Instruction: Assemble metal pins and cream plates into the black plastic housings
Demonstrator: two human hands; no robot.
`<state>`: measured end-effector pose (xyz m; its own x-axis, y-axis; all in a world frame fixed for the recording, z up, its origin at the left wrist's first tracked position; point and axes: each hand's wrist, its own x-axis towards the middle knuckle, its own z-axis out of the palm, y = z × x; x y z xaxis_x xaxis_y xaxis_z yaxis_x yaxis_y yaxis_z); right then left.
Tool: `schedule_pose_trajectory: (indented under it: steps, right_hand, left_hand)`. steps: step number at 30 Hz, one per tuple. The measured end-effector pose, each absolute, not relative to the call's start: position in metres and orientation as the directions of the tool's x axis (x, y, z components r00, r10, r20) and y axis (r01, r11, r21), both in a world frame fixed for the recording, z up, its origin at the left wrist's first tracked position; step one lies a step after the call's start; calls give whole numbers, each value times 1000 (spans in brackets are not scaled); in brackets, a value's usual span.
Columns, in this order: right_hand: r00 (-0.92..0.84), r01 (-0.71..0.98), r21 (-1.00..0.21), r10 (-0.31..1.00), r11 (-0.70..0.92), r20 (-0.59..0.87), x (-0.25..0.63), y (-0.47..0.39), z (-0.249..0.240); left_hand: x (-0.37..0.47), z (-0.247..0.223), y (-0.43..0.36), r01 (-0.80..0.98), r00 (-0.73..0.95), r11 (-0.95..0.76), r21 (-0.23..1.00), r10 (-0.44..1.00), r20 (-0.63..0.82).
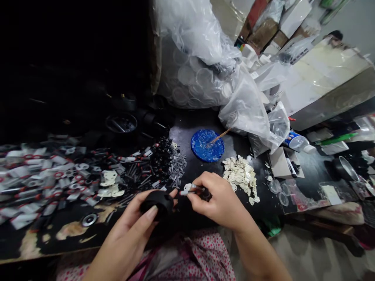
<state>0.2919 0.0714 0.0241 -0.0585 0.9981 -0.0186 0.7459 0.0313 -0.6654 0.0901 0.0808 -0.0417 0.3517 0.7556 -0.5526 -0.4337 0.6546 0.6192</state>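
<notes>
My left hand (133, 224) is wrapped round a black, rounded plastic housing (160, 200), with the thumb across its front. Close by on the right, my right hand (221, 199) pinches a small dark brown part with a pale tip (202, 191); its exact kind I cannot make out. That tip points toward the housing, and a gap shows between them. A small white plate (188, 187) appears just behind the pale tip. Beyond my hands lies a blue round lid (200, 155) holding a clear, gel-like substance, with a wooden stick (221, 136) resting in it.
Grey and white cylindrical parts with red rings (58, 168) cover the left of the black table. Small black and grey pins (177, 164) lie mid-table. Cream flat plates (240, 175) are heaped at right. Plastic bags (196, 74), a bottle (299, 142) and an open box (278, 164) stand behind.
</notes>
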Motion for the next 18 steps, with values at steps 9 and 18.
schedule_pose_trajectory:
  steps: [9,18]
  right_hand:
    - [-70,677,-734,998,51,4,272,66,11]
    - [326,829,-515,937,-219,126,341,75,16]
  left_hand:
    - [97,-37,78,-557,263,596,578,787,-558]
    - [82,-44,95,-264,276,677,687,736,-619]
